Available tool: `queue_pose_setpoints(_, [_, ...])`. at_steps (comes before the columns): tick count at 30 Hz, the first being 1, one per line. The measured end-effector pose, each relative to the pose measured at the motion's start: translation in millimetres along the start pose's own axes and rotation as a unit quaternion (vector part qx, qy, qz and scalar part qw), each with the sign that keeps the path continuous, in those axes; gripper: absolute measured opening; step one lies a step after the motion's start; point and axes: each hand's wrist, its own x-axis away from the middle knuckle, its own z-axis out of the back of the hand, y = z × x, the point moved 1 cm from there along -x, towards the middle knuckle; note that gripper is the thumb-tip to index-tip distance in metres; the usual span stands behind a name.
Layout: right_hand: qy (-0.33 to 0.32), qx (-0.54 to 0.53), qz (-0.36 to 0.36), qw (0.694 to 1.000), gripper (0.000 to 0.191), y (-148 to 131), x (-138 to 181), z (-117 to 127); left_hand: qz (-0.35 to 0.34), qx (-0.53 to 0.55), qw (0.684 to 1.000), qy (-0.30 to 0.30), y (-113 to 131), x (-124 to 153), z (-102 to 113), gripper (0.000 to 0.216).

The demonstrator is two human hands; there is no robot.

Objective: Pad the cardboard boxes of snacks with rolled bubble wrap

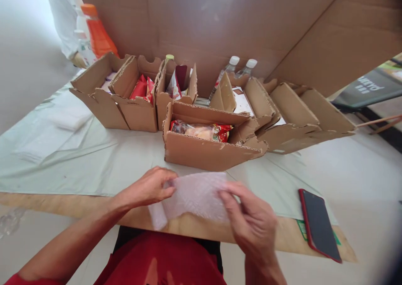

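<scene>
The left hand and right hand pinch opposite edges of a thin translucent white plastic sheet, blurred; beneath lies a pale-covered wooden table.

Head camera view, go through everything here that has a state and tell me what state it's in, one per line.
Bubble wrap sheet: held flat between both hands at the table edge.
Left hand: fingers pinching the sheet's left end.
Right hand: fingers gripping its right end.
Front cardboard box: open, snack packets inside.
Phone: lying flat, screen dark.
Two water bottles: capped, leaning.
</scene>
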Motion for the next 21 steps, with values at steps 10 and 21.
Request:
queue_pose_setpoints(10, [0.218, 0.030, -0.254, 0.942, 0.030, 82, 55, 49, 0.161, 0.179, 0.967, -0.078, -40, 39, 23, 0.024])
queue_pose_setpoints(21, [0.089, 0.198, -0.197, 0.956, 0.046, 138, 54, 37, 0.097, -0.196, 0.967, 0.128, -75, 39, 28, 0.041])
